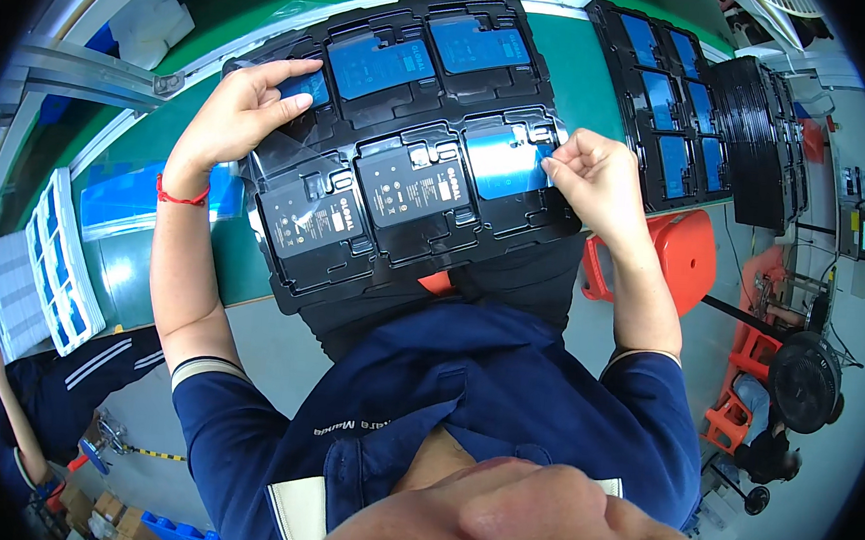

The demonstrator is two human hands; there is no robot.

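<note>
A black plastic tray with several compartments lies before me, holding flat battery packs. The two near-row packs on the left, one a dark battery pack, show bare printed faces. At the near right, a battery pack under shiny blue film sits in its compartment. My right hand pinches the right edge of that film between thumb and fingertips. My left hand is over the far-left compartment, thumb and forefinger apart beside a blue-covered pack. Clear plastic wrinkles beneath this hand.
Another black tray of blue-covered packs stands at the right, beside a stack of black trays. Blue film sheets and a white rack are on the left. A red stool stands right; another person works at far left.
</note>
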